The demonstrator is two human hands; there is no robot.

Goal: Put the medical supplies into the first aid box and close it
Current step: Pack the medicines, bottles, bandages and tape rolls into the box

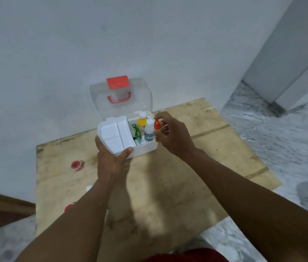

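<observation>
First aid box between hands

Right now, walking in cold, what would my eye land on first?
The open first aid box sits at the far side of the wooden board, its clear lid upright with a red latch on top. The right hand pinches a red-capped bottle at the box's right edge, while the left hand grips the white tray. A small red roll lies apart near the board's left edge.

The left forearm partly hides a red object. The first aid box conceals the left hand's fingers; the right hand covers the red-capped bottle's lower body.
</observation>
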